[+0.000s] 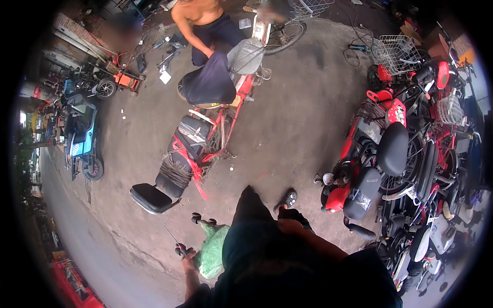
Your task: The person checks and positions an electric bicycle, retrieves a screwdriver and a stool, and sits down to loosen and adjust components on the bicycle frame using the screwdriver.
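My left hand, low and left of centre, is closed around the dark handle of a screwdriver. Its thin metal shaft points up and to the left. Right beside that hand lies a green woven sack, with a dark-ended object showing at its upper edge. Over my bent leg rests my right hand; its fingers blend into the dark trousers and are too unclear to read. Ahead of me lies a red electric bike with a black padded seat at its near end.
Across the bike, a bare-chested person crouches, an arm reaching to a dark cloth. Parked red scooters crowd the right side. A blue three-wheeler stands left. Tools and a white paper lie on the concrete floor.
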`<state>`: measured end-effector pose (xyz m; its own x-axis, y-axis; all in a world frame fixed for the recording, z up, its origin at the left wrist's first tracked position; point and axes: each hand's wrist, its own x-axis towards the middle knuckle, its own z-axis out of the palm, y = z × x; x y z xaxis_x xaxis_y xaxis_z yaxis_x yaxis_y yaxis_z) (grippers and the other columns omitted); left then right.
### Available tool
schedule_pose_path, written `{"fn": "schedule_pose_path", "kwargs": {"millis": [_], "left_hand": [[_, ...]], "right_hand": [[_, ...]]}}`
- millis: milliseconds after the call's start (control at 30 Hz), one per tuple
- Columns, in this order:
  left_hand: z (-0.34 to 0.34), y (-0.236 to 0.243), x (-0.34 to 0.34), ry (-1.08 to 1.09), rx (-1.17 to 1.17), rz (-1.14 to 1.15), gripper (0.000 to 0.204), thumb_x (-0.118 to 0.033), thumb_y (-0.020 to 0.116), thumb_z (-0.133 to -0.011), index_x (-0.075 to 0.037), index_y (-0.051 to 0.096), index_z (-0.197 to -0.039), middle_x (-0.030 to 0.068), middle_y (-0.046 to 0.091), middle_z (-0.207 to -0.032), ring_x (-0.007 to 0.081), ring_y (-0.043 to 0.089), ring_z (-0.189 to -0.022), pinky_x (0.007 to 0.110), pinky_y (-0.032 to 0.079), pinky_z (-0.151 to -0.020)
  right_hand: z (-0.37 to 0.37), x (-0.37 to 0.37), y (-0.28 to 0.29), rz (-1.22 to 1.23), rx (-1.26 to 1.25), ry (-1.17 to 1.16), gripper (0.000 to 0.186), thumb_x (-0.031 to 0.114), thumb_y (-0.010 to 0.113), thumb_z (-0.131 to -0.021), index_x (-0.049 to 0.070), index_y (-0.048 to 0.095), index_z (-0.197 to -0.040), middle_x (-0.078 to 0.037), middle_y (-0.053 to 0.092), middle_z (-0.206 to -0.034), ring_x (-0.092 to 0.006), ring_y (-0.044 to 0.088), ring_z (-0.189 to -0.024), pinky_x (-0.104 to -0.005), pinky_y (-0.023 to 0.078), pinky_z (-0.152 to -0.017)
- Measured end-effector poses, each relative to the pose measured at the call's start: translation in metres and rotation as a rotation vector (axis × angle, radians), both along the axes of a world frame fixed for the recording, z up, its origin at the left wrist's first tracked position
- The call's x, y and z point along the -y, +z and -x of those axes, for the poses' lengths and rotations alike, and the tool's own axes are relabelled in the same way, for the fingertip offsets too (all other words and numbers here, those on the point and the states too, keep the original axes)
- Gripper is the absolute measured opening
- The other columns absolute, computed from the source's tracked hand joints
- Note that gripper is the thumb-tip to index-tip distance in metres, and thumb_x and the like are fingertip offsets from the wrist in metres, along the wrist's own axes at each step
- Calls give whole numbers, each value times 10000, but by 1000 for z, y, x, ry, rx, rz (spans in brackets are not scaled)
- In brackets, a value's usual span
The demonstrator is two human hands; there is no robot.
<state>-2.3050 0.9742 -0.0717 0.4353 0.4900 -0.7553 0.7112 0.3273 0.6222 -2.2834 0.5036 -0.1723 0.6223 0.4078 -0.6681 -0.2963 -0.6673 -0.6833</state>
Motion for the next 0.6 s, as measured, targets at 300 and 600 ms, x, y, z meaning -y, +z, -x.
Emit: {"fn": "schedule_pose_path", "kwargs": {"millis": [300, 600], "left_hand": [[44, -70, 60, 276, 8, 80, 166, -143, 600, -681, -117, 558, -839, 25, 495, -589, 198, 456, -409, 317, 328, -314], [-49, -27, 203, 477, -83, -147, 252, 6, 630, -636, 37, 610, -886, 115, 618, -776, 265, 614, -646, 366, 508, -568]], "right_hand": [[-108, 87, -13, -216, -57, 223, 326, 314, 509, -842, 6, 600, -897, -174, 622, -896, -275, 600, -857, -398, 451, -759], [-272, 158, 24, -49, -197, -372, 265, 240, 606, -858, -3, 620, -962, -103, 636, -895, -212, 600, -856, -319, 464, -779]]}}
